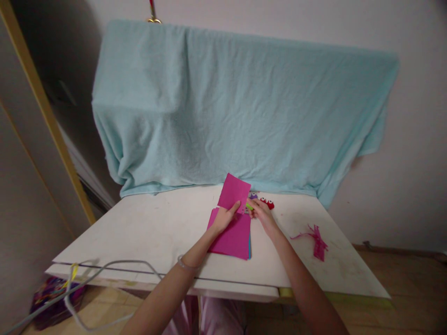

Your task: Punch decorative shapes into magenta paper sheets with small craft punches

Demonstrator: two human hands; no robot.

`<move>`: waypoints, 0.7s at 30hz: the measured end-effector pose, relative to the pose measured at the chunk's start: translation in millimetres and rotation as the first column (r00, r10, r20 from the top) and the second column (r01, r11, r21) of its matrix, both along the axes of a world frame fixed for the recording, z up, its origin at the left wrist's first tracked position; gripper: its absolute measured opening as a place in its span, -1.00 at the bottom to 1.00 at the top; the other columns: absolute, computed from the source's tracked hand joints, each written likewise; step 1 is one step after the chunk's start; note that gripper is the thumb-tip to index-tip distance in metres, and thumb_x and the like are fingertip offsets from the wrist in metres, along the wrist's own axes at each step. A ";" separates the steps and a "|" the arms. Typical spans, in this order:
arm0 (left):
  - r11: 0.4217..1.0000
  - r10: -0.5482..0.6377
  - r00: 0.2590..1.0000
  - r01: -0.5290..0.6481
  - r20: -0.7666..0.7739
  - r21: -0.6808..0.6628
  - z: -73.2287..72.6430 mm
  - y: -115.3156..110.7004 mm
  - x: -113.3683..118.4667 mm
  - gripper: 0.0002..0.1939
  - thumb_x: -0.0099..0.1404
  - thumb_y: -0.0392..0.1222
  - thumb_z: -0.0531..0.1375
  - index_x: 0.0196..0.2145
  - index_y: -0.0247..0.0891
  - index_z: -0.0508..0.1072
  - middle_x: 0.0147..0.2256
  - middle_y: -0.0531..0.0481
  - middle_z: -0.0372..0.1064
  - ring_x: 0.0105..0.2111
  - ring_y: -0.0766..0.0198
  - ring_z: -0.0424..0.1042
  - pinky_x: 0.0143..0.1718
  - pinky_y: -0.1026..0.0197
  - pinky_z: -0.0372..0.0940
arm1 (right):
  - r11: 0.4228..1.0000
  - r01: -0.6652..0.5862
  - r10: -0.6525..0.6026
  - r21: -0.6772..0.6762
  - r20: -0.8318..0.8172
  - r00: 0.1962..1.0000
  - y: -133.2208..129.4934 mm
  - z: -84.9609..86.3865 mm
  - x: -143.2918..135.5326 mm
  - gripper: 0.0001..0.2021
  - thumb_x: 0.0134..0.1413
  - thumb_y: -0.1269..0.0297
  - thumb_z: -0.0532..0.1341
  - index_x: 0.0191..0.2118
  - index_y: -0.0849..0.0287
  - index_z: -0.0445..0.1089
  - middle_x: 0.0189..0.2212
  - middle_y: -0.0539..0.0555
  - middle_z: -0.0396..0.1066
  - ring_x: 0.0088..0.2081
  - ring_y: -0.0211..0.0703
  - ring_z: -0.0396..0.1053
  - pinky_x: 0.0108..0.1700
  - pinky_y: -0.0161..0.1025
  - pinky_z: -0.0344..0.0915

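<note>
My left hand [225, 218] is closed on a pink sheet of paper [234, 190], thumb on top, and holds it tilted above a stack of coloured paper [233, 236]. The stack has a pink sheet uppermost and blue edges showing at the right. At the sheet's right edge, my right hand [260, 211] is closed around a small green and grey tool [248, 206]; its kind is too small to make out. Just beyond the right hand lie a purple piece [253, 196] and red pieces [268, 204] with eye-like white spots.
Tangled pink paper scraps [318, 244] lie on the right of the white table [146, 228]. A light blue cloth [251, 107] hangs behind the table. A grey cable [115, 263] loops over the front left edge, above a purple bag [52, 300] on the floor.
</note>
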State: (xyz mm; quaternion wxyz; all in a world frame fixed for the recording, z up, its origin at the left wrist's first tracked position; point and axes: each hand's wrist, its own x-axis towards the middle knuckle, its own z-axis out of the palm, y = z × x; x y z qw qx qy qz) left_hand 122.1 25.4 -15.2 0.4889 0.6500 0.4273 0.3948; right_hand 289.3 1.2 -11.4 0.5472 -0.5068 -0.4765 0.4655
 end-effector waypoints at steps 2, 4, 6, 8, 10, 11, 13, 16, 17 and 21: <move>1.000 0.002 1.000 -0.002 0.000 0.004 0.7 0.0 -0.4 -0.50 0.25 0.30 -0.03 -0.44 -0.19 0.36 -0.58 0.03 0.31 -0.51 0.19 0.33 -0.43 0.20 0.21 | 1.000 0.001 -0.001 0.001 -0.001 1.000 -0.4 0.5 -0.3 -0.59 -0.09 -0.16 0.28 -0.43 0.13 0.32 -0.64 -0.10 0.29 -0.65 -0.33 0.19 -0.56 -0.33 0.09; 1.000 0.011 1.000 -0.011 -0.008 0.005 1.8 -0.2 -1.2 -0.49 0.24 0.31 -0.03 -0.41 -0.20 0.38 -0.57 0.02 0.33 -0.50 0.18 0.35 -0.42 0.19 0.22 | 1.000 -0.004 0.004 0.000 -0.002 1.000 -0.2 0.7 -0.1 -0.59 -0.09 -0.15 0.28 -0.42 0.12 0.32 -0.64 -0.10 0.29 -0.65 -0.33 0.19 -0.56 -0.32 0.09; 1.000 0.021 1.000 -0.021 -0.016 0.006 2.8 -0.5 -2.0 -0.48 0.24 0.31 -0.02 -0.40 -0.21 0.40 -0.56 0.00 0.35 -0.49 0.16 0.36 -0.41 0.17 0.23 | 1.000 -0.010 0.010 0.001 -0.003 1.000 0.5 0.5 0.4 -0.59 -0.09 -0.16 0.27 -0.43 0.13 0.32 -0.64 -0.09 0.30 -0.65 -0.33 0.19 -0.56 -0.32 0.09; 1.000 0.028 0.999 -0.028 -0.015 0.011 3.4 -0.8 -2.5 -0.48 0.24 0.31 -0.01 -0.39 -0.22 0.41 -0.55 -0.01 0.37 -0.48 0.14 0.38 -0.41 0.16 0.23 | 1.000 -0.007 0.007 0.007 -0.003 1.000 1.2 0.3 1.0 -0.59 -0.09 -0.16 0.27 -0.43 0.13 0.31 -0.63 -0.08 0.30 -0.64 -0.33 0.19 -0.56 -0.32 0.09; 0.999 0.036 0.999 -0.035 -0.009 0.017 3.5 -0.8 -2.5 -0.48 0.24 0.30 -0.01 -0.37 -0.22 0.43 -0.54 -0.02 0.39 -0.45 0.12 0.39 -0.40 0.16 0.24 | 1.000 0.000 0.001 0.012 -0.005 1.000 1.6 0.2 1.1 -0.59 -0.09 -0.16 0.28 -0.43 0.13 0.31 -0.63 -0.07 0.30 -0.64 -0.32 0.19 -0.56 -0.32 0.09; 0.999 0.039 0.999 -0.039 -0.008 0.017 3.3 -0.6 -2.3 -0.49 0.25 0.29 -0.01 -0.37 -0.21 0.43 -0.54 -0.03 0.40 -0.44 0.12 0.40 -0.39 0.15 0.24 | 1.000 0.001 -0.001 0.011 -0.008 1.000 1.6 0.3 1.0 -0.59 -0.10 -0.16 0.28 -0.43 0.13 0.31 -0.64 -0.07 0.30 -0.65 -0.32 0.19 -0.57 -0.32 0.08; 0.999 0.040 0.999 -0.040 -0.010 0.013 2.2 0.0 -1.7 -0.50 0.25 0.29 -0.01 -0.36 -0.20 0.43 -0.53 -0.03 0.40 -0.42 0.11 0.41 -0.37 0.16 0.24 | 1.000 0.000 0.000 0.008 -0.016 1.000 1.4 0.6 0.4 -0.58 -0.11 -0.17 0.28 -0.43 0.12 0.32 -0.65 -0.08 0.29 -0.65 -0.32 0.19 -0.57 -0.32 0.08; 1.000 0.025 1.000 -0.025 -0.009 0.010 -0.6 1.4 -0.7 -0.50 0.25 0.29 -0.02 -0.43 -0.19 0.40 -0.57 0.01 0.35 -0.46 0.13 0.38 -0.41 0.17 0.22 | 1.000 -0.011 0.011 0.012 -0.022 1.000 0.6 0.9 -0.7 -0.59 -0.12 -0.16 0.29 -0.43 0.12 0.32 -0.65 -0.09 0.29 -0.65 -0.32 0.19 -0.57 -0.31 0.08; 1.000 0.020 1.000 -0.020 -0.006 0.012 -1.5 1.9 -0.5 -0.50 0.25 0.30 -0.03 -0.46 -0.18 0.38 -0.59 0.02 0.32 -0.49 0.15 0.37 -0.43 0.18 0.22 | 1.000 -0.017 0.017 0.014 -0.022 1.000 0.4 0.7 -0.9 -0.59 -0.11 -0.15 0.29 -0.43 0.12 0.32 -0.64 -0.09 0.29 -0.65 -0.32 0.19 -0.56 -0.31 0.08; 1.000 0.002 1.000 -0.002 0.017 0.012 -3.3 3.2 -0.5 -0.50 0.25 0.30 -0.02 -0.51 -0.17 0.32 -0.63 0.05 0.25 -0.54 0.20 0.32 -0.48 0.20 0.20 | 1.000 -0.020 0.021 0.021 -0.035 0.999 0.1 -1.1 -1.8 -0.62 -0.08 -0.12 0.29 -0.42 0.12 0.33 -0.63 -0.08 0.30 -0.64 -0.33 0.18 -0.56 -0.31 0.10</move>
